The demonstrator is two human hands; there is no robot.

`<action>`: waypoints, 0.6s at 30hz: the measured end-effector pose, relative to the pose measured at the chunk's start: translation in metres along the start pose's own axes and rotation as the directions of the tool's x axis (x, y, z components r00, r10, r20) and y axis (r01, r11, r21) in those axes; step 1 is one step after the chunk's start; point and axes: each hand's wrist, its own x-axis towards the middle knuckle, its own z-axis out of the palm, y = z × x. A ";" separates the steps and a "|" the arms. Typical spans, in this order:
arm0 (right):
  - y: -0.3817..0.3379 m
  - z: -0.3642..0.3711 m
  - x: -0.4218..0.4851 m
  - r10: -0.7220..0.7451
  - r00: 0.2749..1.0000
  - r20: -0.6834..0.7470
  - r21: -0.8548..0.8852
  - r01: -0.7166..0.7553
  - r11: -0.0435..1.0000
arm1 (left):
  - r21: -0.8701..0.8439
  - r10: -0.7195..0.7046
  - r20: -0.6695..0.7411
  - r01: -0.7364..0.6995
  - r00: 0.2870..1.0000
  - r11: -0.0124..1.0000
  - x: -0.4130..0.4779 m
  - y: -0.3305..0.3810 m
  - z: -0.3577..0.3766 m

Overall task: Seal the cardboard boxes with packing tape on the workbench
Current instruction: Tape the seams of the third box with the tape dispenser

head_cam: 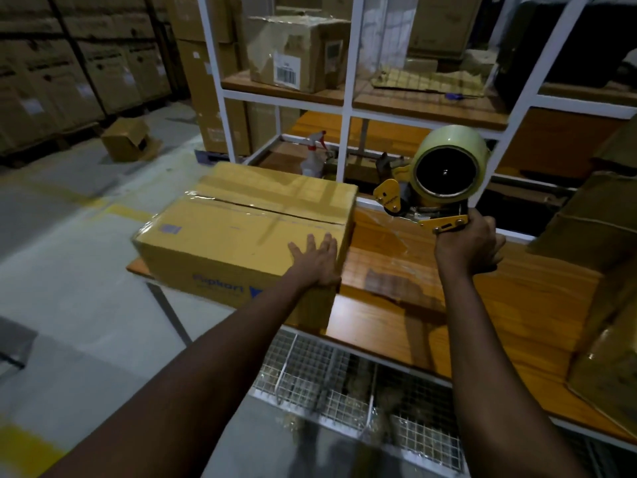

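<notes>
A closed cardboard box (pixel 241 229) with blue print on its side sits at the left end of the wooden workbench (pixel 510 305), clear tape shining along its top seam. My left hand (pixel 315 260) lies flat on the box's near right top corner, fingers straight. My right hand (pixel 467 244) grips the handle of a yellow tape dispenser (pixel 434 181), held above the bench just right of the box. A strip of clear tape (pixel 389 232) runs from the dispenser down toward the box's right side and the bench.
More cardboard boxes (pixel 603 257) crowd the bench's right end. A white shelf frame (pixel 348 108) behind holds a spray bottle (pixel 312 157) and a labelled box (pixel 296 53). A wire-mesh rack (pixel 344 374) hangs below the bench. One loose box (pixel 125 139) lies on the floor at left.
</notes>
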 end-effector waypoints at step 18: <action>-0.122 0.064 -0.100 -0.158 0.958 0.239 0.072 0.144 0.987 | 0.171 0.074 -0.381 -0.008 0.921 0.985 -0.077 -0.175 0.044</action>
